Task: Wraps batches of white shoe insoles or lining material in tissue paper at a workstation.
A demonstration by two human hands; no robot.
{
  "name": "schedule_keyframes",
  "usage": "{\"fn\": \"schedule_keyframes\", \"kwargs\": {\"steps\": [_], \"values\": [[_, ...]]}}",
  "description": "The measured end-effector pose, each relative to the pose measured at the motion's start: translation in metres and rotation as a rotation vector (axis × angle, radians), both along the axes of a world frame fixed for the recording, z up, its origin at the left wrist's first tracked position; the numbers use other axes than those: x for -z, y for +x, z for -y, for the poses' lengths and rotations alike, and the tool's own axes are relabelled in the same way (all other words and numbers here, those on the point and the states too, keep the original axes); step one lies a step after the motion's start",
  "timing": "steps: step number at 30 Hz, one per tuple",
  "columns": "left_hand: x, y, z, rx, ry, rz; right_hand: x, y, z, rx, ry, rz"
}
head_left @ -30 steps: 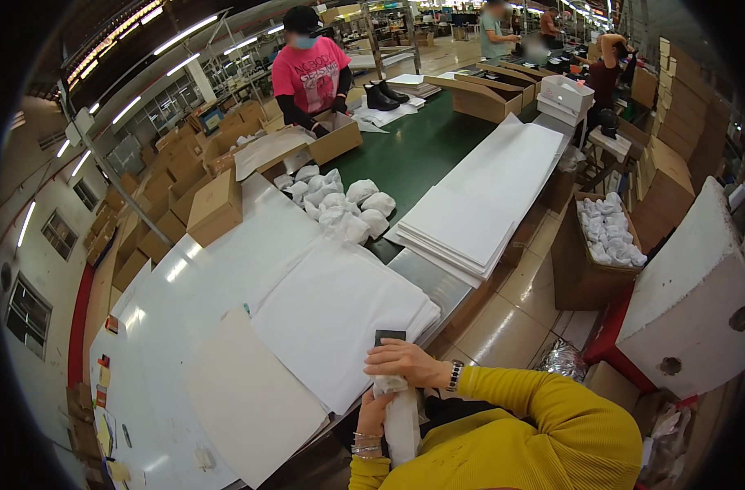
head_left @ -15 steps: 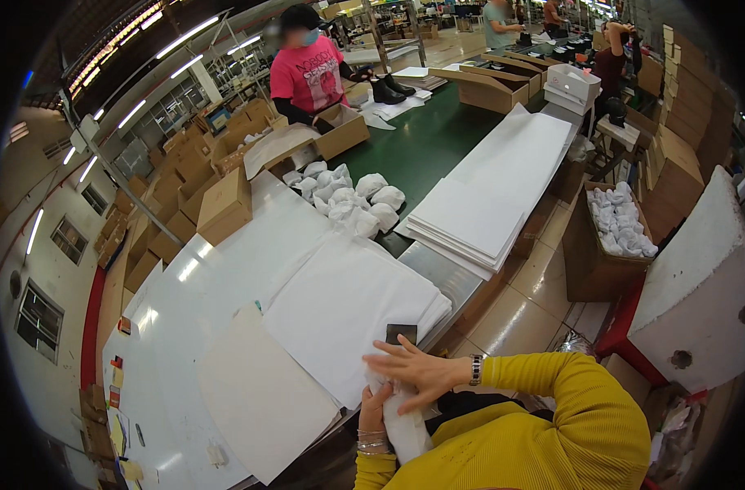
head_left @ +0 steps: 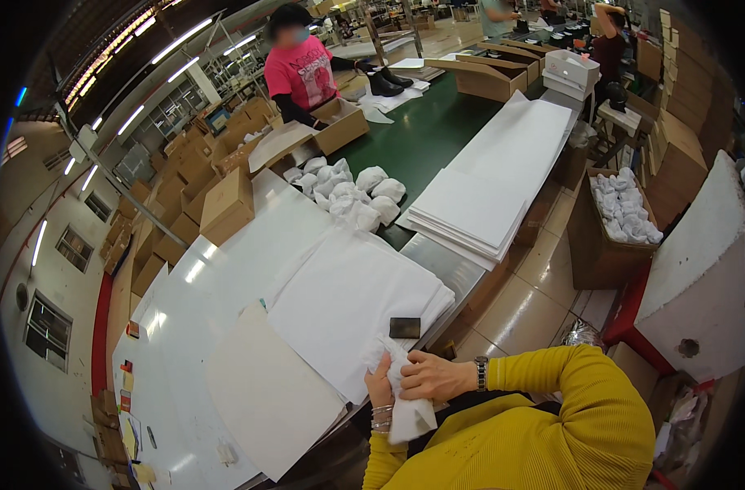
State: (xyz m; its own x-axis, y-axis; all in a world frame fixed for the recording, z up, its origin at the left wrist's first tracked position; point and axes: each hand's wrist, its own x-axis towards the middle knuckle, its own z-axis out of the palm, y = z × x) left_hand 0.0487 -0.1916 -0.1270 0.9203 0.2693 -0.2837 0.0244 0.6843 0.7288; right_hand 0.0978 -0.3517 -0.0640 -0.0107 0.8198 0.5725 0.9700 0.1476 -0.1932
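The left hand and right hand of one worker clasp a single crumpled white paper bundle at the near edge of the counter, the left curled around its upper part, the right with fingers bent in against it. One dark rectangular block lies just beyond, at the near corner of a white paper stack; one large cream sheet lies to the left. Farther along are a second white paper stack and a heap of wrapped bundles, overlapping too much for an exact count. Two black boots stand near one co-worker in pink, at an open carton. At right, one tall carton holds more white bundles.
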Motion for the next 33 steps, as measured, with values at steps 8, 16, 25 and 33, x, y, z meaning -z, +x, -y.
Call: {"fn": "schedule_keyframes", "kwargs": {"steps": [8,16,25,33], "values": [[0.002,-0.002,0.007,0.082,0.78,0.352,-0.032,0.008,-0.011,0.376,0.287,-0.547],[-0.046,-0.022,0.014,0.224,0.176,0.066,-0.004,0.01,-0.012,0.152,0.194,-1.561],[-0.018,-0.032,0.019,0.179,0.388,0.092,0.002,0.021,0.002,0.071,-0.152,-1.011],[0.028,-0.043,0.023,0.203,-0.3,-0.123,0.011,-0.007,0.009,-0.072,-0.145,-0.452]]}}
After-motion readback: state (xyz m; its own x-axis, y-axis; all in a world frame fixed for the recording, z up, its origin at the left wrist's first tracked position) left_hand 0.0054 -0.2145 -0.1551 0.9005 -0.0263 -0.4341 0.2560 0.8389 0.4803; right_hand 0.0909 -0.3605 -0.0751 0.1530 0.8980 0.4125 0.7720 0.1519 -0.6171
